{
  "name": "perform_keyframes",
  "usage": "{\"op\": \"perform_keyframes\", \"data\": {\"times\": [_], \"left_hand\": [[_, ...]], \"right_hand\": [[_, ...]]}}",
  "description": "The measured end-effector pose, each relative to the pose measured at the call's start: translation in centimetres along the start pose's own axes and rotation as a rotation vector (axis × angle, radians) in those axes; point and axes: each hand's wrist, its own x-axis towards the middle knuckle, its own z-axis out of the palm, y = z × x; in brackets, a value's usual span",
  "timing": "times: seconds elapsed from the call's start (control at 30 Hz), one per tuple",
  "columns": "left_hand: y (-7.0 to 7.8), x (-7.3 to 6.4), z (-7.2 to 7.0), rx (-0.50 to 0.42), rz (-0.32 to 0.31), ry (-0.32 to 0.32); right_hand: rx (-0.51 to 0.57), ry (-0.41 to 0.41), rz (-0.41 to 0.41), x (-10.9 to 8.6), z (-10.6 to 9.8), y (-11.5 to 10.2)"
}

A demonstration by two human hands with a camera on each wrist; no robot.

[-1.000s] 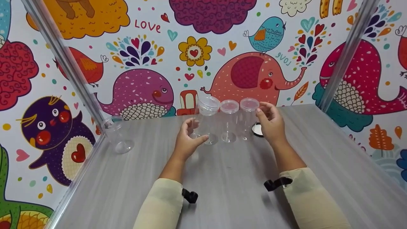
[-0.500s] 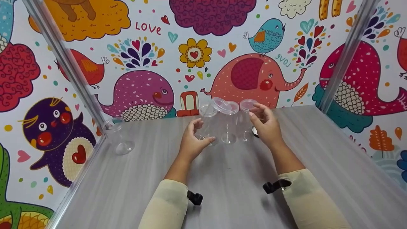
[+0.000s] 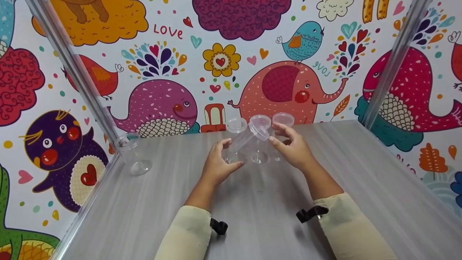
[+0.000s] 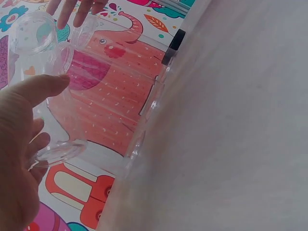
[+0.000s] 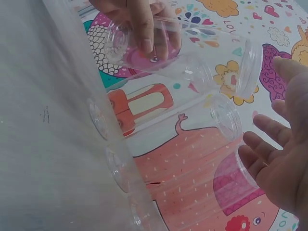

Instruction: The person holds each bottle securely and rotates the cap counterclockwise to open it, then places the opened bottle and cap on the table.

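- currently, the tilted jar (image 3: 241, 142) is held above the table (image 3: 270, 220), its rim end leaning right.
- the left hand (image 3: 219, 157) grips it near the base, thumb and fingers curled round its wall, presumably leaving the rim end free.
- the right hand (image 3: 293, 146) is just beside that rim, fingers spread and slightly bent, pinching nothing; the spread seems to suit the jar's width.
- just beyond, three upright jars (image 3: 260, 157) stand in a row, flat bases likely keeping them steady.
- at left, well apart, a lone jar (image 3: 134, 155) stands near the metal post (image 3: 72, 68).
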Motion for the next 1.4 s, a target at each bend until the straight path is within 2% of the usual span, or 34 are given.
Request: {"op": "perform_keyframes", "data": {"times": [0.13,0.4,0.67,1.1,1.4], "left_hand": [[0.0,0.0,0.1,0.004,0.007,-0.013],[-0.2,-0.2,0.2,0.02,-0.027,-0.022],[-0.7,-0.3,0.1,0.114,-0.001,-0.025],[-0.7,-0.2,0.1,0.103,0.029,-0.014],[-0.8,0.0,-0.2,0.102,0.037,-0.041]], "right_hand": [[-0.019,-0.017,0.005,0.1,0.2,0.1],[-0.041,-0.056,0.022,0.2,0.3,0.0],[-0.054,-0.06,0.055,0.2,1.2,-0.7],[-0.072,0.031,0.016,1.1,2.9,-1.8],[-0.069,-0.025,-0.056,0.9,2.4,-1.0]]}}
